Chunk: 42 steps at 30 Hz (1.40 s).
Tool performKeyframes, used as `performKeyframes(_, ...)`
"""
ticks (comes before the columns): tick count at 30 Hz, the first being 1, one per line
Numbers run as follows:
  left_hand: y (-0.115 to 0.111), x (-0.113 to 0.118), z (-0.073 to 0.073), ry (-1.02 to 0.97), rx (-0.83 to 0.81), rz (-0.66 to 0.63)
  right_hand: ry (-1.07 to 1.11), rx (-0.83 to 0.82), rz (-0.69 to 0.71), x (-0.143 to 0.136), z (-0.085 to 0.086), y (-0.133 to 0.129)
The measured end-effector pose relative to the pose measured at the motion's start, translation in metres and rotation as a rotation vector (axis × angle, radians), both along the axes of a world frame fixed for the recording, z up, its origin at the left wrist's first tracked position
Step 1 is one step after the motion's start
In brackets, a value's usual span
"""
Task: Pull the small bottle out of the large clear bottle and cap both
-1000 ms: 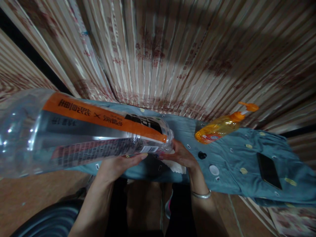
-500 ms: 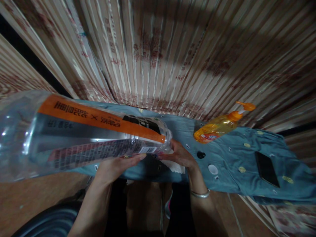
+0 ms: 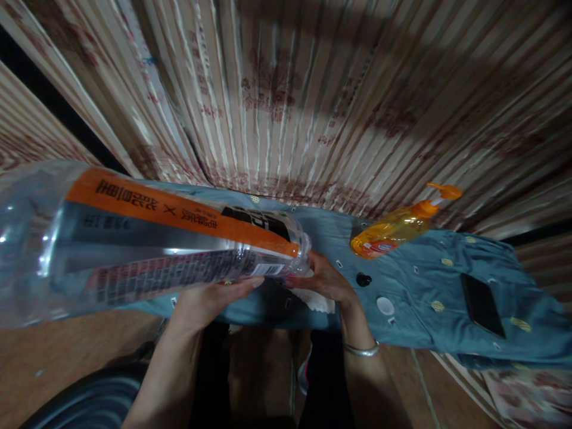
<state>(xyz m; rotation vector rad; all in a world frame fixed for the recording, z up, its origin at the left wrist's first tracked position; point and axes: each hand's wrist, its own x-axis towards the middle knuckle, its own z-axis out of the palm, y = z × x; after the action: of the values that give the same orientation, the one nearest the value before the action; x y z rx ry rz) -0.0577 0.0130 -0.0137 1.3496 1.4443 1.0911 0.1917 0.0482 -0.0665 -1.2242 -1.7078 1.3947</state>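
Observation:
A large clear plastic bottle [image 3: 147, 238] with an orange band and dark printed label lies sideways in the air, close to the camera. Its wide end runs out past the left edge. My left hand [image 3: 210, 301] grips it from below, with the thumb along the underside and the other fingers hidden behind it. At the bottle's right end my right hand [image 3: 328, 280] is closed round the end, partly covered by it. A piece of white tissue [image 3: 316, 301] shows just beneath my right hand. No liquid is visible inside the bottle.
On the teal cloth [image 3: 415, 316] stands an orange pump bottle [image 3: 386, 235]. A small black object [image 3: 363, 279], a white round disc [image 3: 385, 306] and a dark phone [image 3: 482, 305] lie to the right. Behind hangs a pleated curtain [image 3: 286, 101]. A dark ribbed round object [image 3: 84, 402] sits lower left.
Both hands keep their hold. The plastic bottle has shifted very slightly, its wide end a little to the left; the other things stay put.

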Motion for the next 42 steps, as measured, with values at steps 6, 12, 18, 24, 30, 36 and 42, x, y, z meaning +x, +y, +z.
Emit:
performKeyframes(6, -0.0014, 0.0075, 0.0091, -0.07, 0.005, 0.019, -0.005, 0.001, 0.011, 0.0008, -0.0009, 0.0005)
performKeyframes(12, -0.0016, 0.0052, 0.0049, -0.117, -0.058, 0.014, 0.03, -0.005, 0.017, 0.0013, -0.0021, 0.0007)
performKeyframes(18, -0.0018, 0.006, 0.003, -0.139, -0.03, 0.01, 0.051, -0.021, 0.017, 0.0011, -0.0021, 0.0002)
performKeyframes(24, -0.0008, 0.0055, 0.0026, -0.126, -0.009, 0.038, 0.03, -0.02, 0.019, 0.0012, -0.0013, 0.0006)
performKeyframes(30, -0.0011, 0.0039, 0.0041, -0.13, -0.033, 0.001, 0.038, -0.017, 0.019, 0.0004, -0.0008, -0.0001)
performKeyframes(36, -0.001, 0.0044, 0.0028, -0.114, -0.034, 0.021, 0.049, -0.011, 0.015, -0.0007, 0.0011, -0.0003)
performKeyframes(42, -0.0008, 0.0022, 0.0006, -0.096, -0.009, 0.01, 0.031, -0.01, 0.012, -0.0006, 0.0013, -0.0004)
